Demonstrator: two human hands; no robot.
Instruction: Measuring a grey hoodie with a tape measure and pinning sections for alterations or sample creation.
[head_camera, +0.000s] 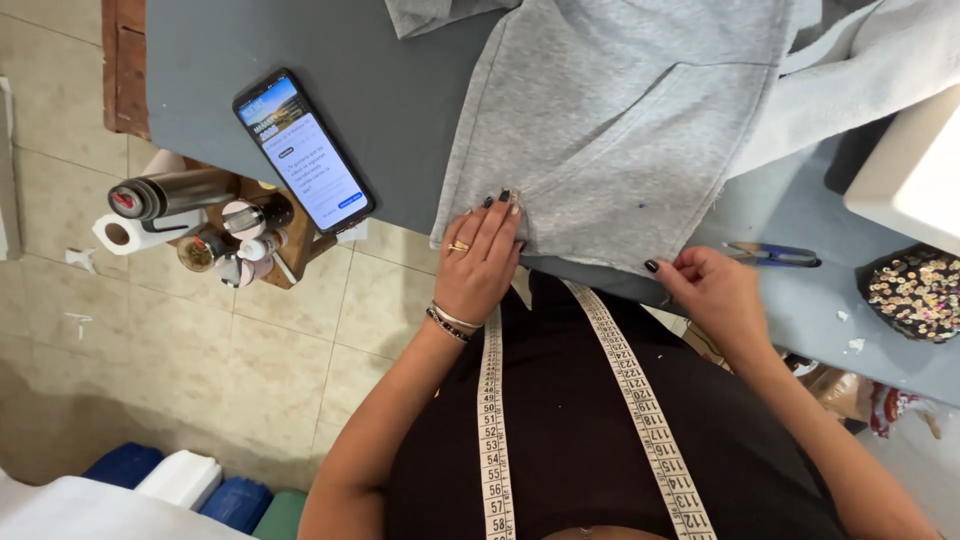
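Observation:
A grey fleece garment (620, 110) lies spread on a blue-grey table (380, 70), its hem at the near edge. My left hand (478, 262) rests on the hem's left corner, fingertips pinching the fabric edge. At the hem's right end my right hand (708, 290) pinches the cloth with thumb and fingers. A white measuring tape (492, 420) hangs around my neck down over my black top.
A lit smartphone (303, 150) lies at the table's left edge. Blue thread snips (772, 255) lie on the table right of my right hand. A dark bowl of sequins (915, 292) and a white machine (910, 175) stand far right. A wooden shelf with a flask (175, 192), tape roll and spools sits below left.

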